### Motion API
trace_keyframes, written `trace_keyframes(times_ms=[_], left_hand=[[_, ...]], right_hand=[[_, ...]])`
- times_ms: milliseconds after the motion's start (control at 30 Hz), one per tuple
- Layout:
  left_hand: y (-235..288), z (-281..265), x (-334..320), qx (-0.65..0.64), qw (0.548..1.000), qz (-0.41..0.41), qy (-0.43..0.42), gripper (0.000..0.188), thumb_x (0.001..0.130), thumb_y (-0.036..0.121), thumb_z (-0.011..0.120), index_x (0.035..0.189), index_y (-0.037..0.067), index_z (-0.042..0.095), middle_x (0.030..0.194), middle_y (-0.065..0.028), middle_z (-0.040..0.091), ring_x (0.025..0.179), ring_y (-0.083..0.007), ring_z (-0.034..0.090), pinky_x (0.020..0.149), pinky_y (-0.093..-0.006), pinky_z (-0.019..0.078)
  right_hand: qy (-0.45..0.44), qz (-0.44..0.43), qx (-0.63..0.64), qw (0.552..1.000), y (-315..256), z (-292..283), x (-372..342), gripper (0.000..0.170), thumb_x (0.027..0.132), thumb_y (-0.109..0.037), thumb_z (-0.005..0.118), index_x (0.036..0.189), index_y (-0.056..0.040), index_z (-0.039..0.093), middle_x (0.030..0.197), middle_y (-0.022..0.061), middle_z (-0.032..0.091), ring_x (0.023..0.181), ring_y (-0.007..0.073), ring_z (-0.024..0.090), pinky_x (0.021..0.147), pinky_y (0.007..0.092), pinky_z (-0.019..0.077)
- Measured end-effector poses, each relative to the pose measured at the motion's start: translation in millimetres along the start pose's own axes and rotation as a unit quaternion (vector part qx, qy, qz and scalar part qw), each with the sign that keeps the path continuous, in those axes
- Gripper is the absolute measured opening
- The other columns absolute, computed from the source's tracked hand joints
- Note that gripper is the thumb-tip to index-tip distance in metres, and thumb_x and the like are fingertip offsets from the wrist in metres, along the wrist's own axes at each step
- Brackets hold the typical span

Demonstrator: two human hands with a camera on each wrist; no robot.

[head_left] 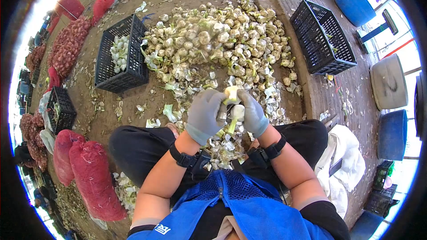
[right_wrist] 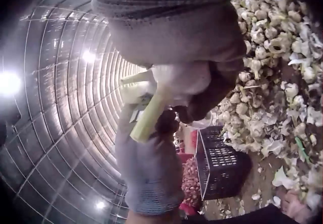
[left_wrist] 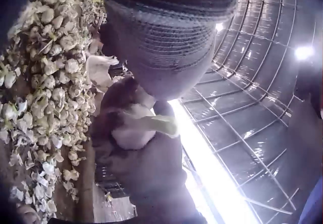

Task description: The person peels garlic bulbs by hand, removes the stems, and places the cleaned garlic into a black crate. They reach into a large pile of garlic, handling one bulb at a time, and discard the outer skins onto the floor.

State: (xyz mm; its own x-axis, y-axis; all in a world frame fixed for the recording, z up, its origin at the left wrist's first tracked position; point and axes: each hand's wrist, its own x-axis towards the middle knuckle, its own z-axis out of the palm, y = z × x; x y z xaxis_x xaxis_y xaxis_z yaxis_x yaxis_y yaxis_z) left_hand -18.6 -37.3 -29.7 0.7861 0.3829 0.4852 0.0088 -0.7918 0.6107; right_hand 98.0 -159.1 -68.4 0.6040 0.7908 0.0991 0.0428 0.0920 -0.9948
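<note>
Both hands wear grey gloves and meet in front of the body, above the peelings. My right hand (head_left: 253,114) grips a white garlic bulb (head_left: 237,112) whose cut green stem (head_left: 232,127) points back toward the body. In the right wrist view the stem (right_wrist: 146,118) slants down past the fingers. My left hand (head_left: 205,114) has its fingers curled beside the bulb, around a pale yellow-green garlic piece (head_left: 231,92) at the fingertips. A small shiny strip (right_wrist: 135,114) shows by the left fingers in the right wrist view; I cannot tell what it is.
A large heap of garlic bulbs (head_left: 213,40) lies ahead, with loose skins around it. Black crates stand left (head_left: 104,69) and right (head_left: 307,40) of it, the left one holding white bulbs (head_left: 119,53). Red mesh sacks (head_left: 95,178) lie at left. White cloth (head_left: 344,164) lies at right.
</note>
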Motion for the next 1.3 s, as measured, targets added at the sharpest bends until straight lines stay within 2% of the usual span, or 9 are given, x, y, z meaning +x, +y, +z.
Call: trace_keyframes(times_ms=[67, 133, 200, 333, 467, 733, 900, 1133, 1300], left_hand=[[4, -3, 1, -0.015, 0.996, 0.002, -0.085, 0.024, 0.074, 0.001, 0.058, 0.098, 0.003, 0.056, 0.087, -0.0171, 0.055, 0.079, -0.0373, 0.055, 0.07, -0.0395, 0.0456], [-11, 6, -6, -0.065, 0.994, -0.01, -0.086, 0.022, 0.077, 0.0, 0.057, 0.098, 0.004, 0.056, 0.088, -0.0124, 0.058, 0.077, -0.03, 0.057, 0.069, -0.0358, 0.0468], [-28, 9, -14, -0.449, 0.858, -0.242, -0.059, 0.016, 0.083, 0.0, 0.053, 0.098, 0.004, 0.056, 0.09, -0.0059, 0.059, 0.075, -0.0179, 0.057, 0.067, -0.0299, 0.0475], [-40, -21, 9, -0.46, 0.809, -0.361, -0.065, 0.018, 0.087, -0.001, 0.049, 0.104, 0.003, 0.056, 0.091, -0.002, 0.06, 0.076, -0.0098, 0.055, 0.066, -0.0237, 0.0466], [-56, -17, -2, -0.12, 0.968, -0.125, -0.179, 0.039, 0.08, 0.001, 0.06, 0.118, 0.003, 0.049, 0.121, -0.0122, 0.052, 0.113, -0.0197, 0.051, 0.095, -0.0332, 0.0417], [-25, 16, -9, -0.236, 0.965, -0.088, -0.071, 0.03, 0.077, -0.005, 0.064, 0.104, 0.005, 0.054, 0.123, -0.0132, 0.053, 0.115, -0.0216, 0.05, 0.095, -0.0307, 0.0418], [-19, 25, -17, -0.486, 0.837, -0.247, 0.038, 0.015, 0.083, -0.007, 0.055, 0.094, 0.002, 0.055, 0.11, -0.0074, 0.059, 0.097, -0.0134, 0.056, 0.084, -0.027, 0.0457], [-36, 15, -9, -0.407, 0.869, -0.282, -0.01, 0.009, 0.089, 0.004, 0.051, 0.097, 0.003, 0.055, 0.092, -0.0051, 0.063, 0.083, -0.0139, 0.058, 0.077, -0.0275, 0.0451], [-52, 5, -11, 0.218, 0.893, -0.309, -0.246, 0.043, 0.083, 0.02, 0.061, 0.124, 0.018, 0.048, 0.118, -0.0175, 0.056, 0.104, -0.0309, 0.058, 0.086, -0.0387, 0.0436]], right_hand=[[-0.009, 0.209, 0.152, 0.966, -11, 1, 2, 0.043, 0.096, -0.044, 0.045, 0.106, -0.0044, 0.058, 0.089, 0.0008, 0.058, 0.076, 0.0074, 0.056, 0.066, 0.0228, 0.0469], [-0.02, 0.227, 0.144, 0.963, -8, -4, 0, 0.047, 0.095, -0.048, 0.044, 0.106, -0.0048, 0.058, 0.084, -0.0006, 0.06, 0.071, 0.0071, 0.056, 0.063, 0.0222, 0.047], [-0.187, 0.254, 0.235, 0.919, -11, -13, 2, 0.048, 0.093, -0.049, 0.047, 0.106, -0.0052, 0.06, 0.085, -0.0008, 0.061, 0.07, 0.0073, 0.056, 0.061, 0.0224, 0.0474], [-0.311, 0.239, 0.129, 0.911, -15, -8, -12, 0.05, 0.093, -0.049, 0.048, 0.108, -0.0035, 0.061, 0.089, 0.0006, 0.064, 0.076, 0.0079, 0.057, 0.067, 0.0226, 0.0475], [-0.165, 0.256, 0.192, 0.933, -8, 3, -5, 0.051, 0.092, -0.051, 0.048, 0.108, -0.004, 0.06, 0.087, -0.0006, 0.062, 0.073, 0.0068, 0.054, 0.064, 0.021, 0.0445], [0.01, 0.225, 0.11, 0.968, 17, 4, 0, 0.051, 0.087, -0.054, 0.055, 0.095, -0.0044, 0.06, 0.068, -0.0036, 0.052, 0.056, 0.0048, 0.045, 0.05, 0.0211, 0.0359], [-0.045, 0.207, 0.111, 0.971, 8, 1, -1, 0.052, 0.088, -0.055, 0.052, 0.099, -0.0049, 0.061, 0.074, -0.0007, 0.058, 0.057, 0.0065, 0.049, 0.052, 0.0222, 0.0395], [-0.264, 0.206, 0.266, 0.904, -6, -6, -4, 0.062, 0.088, -0.06, 0.047, 0.102, -0.0012, 0.06, 0.089, 0.0072, 0.065, 0.07, 0.0142, 0.063, 0.06, 0.0235, 0.0503], [-0.277, 0.195, 0.203, 0.919, -13, -1, -8, 0.057, 0.087, -0.056, 0.053, 0.104, -0.0013, 0.061, 0.09, 0.0061, 0.064, 0.075, 0.0114, 0.059, 0.066, 0.0242, 0.0474]])
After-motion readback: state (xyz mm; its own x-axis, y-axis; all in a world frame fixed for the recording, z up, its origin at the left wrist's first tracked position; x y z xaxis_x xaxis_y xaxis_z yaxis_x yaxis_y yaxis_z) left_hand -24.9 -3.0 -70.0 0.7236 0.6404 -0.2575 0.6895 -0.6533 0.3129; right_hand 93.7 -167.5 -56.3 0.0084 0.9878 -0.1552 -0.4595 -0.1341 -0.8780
